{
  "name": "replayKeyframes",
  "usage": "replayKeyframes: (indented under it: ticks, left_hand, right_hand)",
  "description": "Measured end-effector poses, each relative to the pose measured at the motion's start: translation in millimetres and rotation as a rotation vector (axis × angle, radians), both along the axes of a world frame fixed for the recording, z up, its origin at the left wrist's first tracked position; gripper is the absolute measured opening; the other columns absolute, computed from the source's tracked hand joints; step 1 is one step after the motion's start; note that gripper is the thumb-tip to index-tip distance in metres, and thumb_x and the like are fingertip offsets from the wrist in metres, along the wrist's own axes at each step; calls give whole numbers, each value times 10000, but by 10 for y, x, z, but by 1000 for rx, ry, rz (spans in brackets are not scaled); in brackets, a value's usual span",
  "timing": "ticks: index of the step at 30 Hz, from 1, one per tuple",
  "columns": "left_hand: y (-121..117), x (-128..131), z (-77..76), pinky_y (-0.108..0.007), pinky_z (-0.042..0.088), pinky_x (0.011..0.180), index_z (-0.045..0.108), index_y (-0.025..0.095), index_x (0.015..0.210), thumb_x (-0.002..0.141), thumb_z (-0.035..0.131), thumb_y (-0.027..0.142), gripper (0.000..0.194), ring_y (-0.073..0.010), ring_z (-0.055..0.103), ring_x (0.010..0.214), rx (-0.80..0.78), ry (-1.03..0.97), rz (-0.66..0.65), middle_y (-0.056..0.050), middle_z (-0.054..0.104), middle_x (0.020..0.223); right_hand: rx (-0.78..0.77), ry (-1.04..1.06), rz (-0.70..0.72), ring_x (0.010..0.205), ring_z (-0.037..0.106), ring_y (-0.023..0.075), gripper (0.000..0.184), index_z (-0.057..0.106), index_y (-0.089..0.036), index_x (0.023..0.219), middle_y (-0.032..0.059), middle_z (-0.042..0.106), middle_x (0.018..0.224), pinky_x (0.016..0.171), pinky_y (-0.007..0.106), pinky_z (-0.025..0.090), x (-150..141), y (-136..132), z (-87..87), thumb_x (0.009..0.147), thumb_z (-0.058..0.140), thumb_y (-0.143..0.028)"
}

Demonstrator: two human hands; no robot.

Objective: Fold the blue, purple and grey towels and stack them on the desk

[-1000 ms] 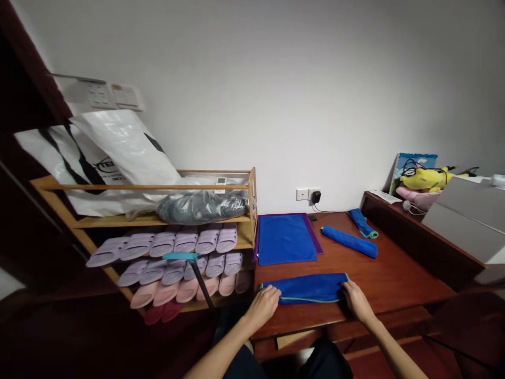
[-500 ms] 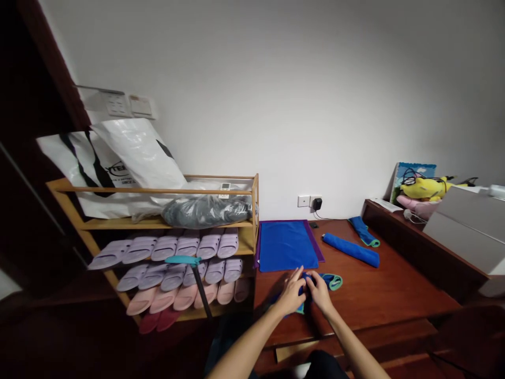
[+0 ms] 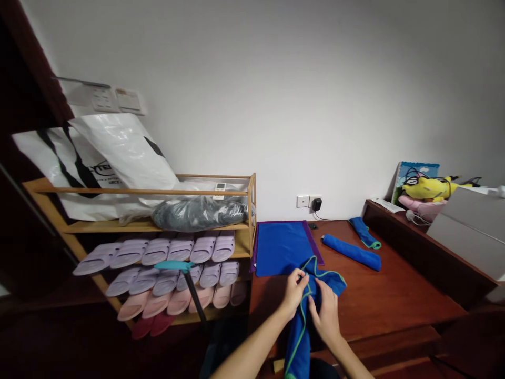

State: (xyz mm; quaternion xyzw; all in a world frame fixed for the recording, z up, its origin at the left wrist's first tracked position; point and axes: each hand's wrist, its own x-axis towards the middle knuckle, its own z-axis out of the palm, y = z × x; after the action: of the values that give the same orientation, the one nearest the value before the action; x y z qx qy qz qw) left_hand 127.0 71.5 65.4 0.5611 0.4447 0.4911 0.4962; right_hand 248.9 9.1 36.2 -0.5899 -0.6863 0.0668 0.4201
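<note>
A blue cloth with green edging [image 3: 300, 337] hangs over the front edge of the wooden table, its far end bunched on the tabletop. My left hand [image 3: 295, 290] pinches the cloth near its green edge. Beside it, my right hand [image 3: 325, 310] grips the same cloth, thumb and fingers closed on the fabric. Just beyond lies a flat blue cloth [image 3: 282, 247] on top of a purple one [image 3: 314, 245]. To the right rests a rolled blue cloth [image 3: 352, 252], and farther back a smaller rolled cloth with green trim [image 3: 364, 233].
At left stands a wooden shoe rack [image 3: 252, 210] with several slippers [image 3: 203, 247] and white bags [image 3: 126, 152]. A teal-topped pole [image 3: 173, 266] leans in front. A charger [image 3: 316, 204] sits in the wall socket. Right of the table [image 3: 379, 300], a ledge carries a yellow plush toy [image 3: 428, 188] and grey boxes [image 3: 469, 226].
The green-edged cloth, bunched under my hands before, is now loosened, with one end spread on the table and a long part hanging toward me. The view has shifted slightly.
</note>
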Motion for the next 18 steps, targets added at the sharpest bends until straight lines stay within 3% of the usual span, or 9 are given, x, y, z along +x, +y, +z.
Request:
replayKeyframes:
  ticks: [5, 8, 12, 18]
  left_hand:
    - [-33, -378, -127, -244, 353, 616, 448, 212, 691, 704, 553, 603, 405, -122, 452, 626, -126, -36, 94, 54, 444, 648]
    - [-69, -569, -195, -247, 333, 600, 466, 207, 640, 620, 632, 602, 429, -118, 430, 594, -187, -1, 68, 66, 427, 594]
    - [-36, -746, -194, -245, 311, 605, 453, 215, 645, 604, 613, 616, 434, -118, 409, 603, -213, 41, 90, 73, 403, 604]
    - [-55, -992, -210, -250, 276, 580, 397, 225, 602, 568, 598, 636, 459, -112, 356, 571, -244, 124, 97, 85, 338, 576]
  right_hand:
    - [-361, -238, 228, 1151, 486, 270, 390, 553, -276, 1168, 85, 571, 1242, 997, 510, 291, 29, -51, -10, 892, 382, -492]
    - [-346, -358, 219, 1093, 493, 246, 287, 578, -242, 1048, 84, 580, 1160, 984, 464, 293, -113, -134, -74, 885, 398, -396]
    - [-334, -517, 297, 1048, 483, 221, 231, 550, -228, 1012, 50, 591, 1059, 991, 407, 275, -231, -183, -116, 814, 437, -264]
    - [-353, -629, 293, 1008, 481, 251, 266, 589, -208, 915, 59, 605, 973, 965, 442, 279, 150, -83, -89, 658, 532, -242]
